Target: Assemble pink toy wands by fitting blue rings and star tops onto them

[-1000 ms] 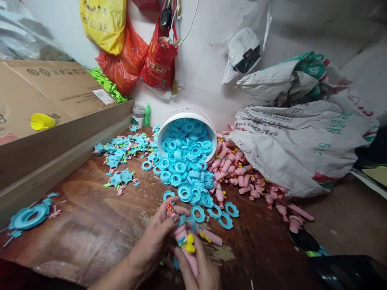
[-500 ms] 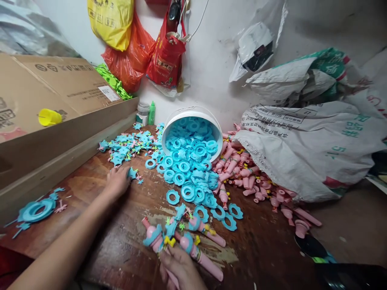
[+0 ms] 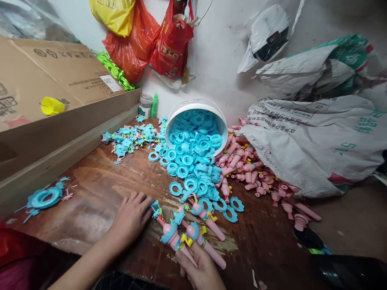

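My right hand [image 3: 202,269] grips a pink plastic toy wand [image 3: 173,238] with a blue frilled collar, a yellow knob and a red ribbed tip. At that tip my left hand [image 3: 130,216] has its fingers closed on a small blue star-shaped piece [image 3: 155,207]. The fingertips are partly hidden. Two similar wands, a middle one [image 3: 208,251] and a farther one [image 3: 213,225], lie beside the held one, with blue star pieces at their tips. Blue scalloped rings [image 3: 190,184] spill from a tipped white bucket [image 3: 224,121] beyond my hands.
Blue star pieces [image 3: 122,149] with pink and green bits are heaped at the back left. Pink wand parts [image 3: 249,167] spread before a white woven sack [image 3: 317,149]. A cardboard box [image 3: 45,76] stands left behind a wooden board [image 3: 90,129].
My left hand has come from the star-piece heap toward me and right, bringing a blue star piece to the held wand's tip. My right hand has shifted slightly right, still holding the wand.
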`<state>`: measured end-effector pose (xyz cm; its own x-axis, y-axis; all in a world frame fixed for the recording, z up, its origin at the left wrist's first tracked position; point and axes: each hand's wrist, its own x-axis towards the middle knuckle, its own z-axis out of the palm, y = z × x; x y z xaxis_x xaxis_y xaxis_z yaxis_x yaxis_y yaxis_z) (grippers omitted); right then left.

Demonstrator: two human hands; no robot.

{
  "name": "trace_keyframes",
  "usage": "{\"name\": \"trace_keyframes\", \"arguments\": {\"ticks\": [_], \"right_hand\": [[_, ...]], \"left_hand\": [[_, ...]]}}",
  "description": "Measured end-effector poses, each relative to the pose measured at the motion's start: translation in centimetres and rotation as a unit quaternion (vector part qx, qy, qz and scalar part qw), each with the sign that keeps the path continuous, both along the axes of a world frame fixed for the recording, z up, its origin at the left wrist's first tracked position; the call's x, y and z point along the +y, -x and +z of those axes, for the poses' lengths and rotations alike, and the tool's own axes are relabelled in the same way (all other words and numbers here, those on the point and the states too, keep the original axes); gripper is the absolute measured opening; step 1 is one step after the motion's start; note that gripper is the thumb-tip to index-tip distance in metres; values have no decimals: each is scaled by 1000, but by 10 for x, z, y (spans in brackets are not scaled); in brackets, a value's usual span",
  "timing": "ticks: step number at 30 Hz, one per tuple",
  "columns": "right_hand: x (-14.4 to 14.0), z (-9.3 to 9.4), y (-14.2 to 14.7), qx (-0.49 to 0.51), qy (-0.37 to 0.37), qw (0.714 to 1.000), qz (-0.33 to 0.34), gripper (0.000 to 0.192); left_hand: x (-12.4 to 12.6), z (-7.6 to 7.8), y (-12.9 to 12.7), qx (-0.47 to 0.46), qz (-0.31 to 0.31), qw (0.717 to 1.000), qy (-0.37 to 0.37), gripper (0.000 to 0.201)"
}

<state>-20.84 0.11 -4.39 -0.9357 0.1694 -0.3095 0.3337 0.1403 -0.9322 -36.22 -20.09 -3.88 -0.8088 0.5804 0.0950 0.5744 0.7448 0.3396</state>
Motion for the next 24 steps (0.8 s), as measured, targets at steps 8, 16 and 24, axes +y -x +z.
{"name": "trace_keyframes", "arguments": {"ticks": [8,16,24], "right_hand": [[-3,-11,1,39,-167,981,-85,58],[-1,20,1,-3,-92,995,-40,57],[12,20,-6,-39,-131,990,-21,58]], "left_hand": [[5,0,14,45,123,990,55,47],[20,14,-13,-92,-24,992,-81,44],[20,-35,-36,-238,-47,934,-264,58]]}}
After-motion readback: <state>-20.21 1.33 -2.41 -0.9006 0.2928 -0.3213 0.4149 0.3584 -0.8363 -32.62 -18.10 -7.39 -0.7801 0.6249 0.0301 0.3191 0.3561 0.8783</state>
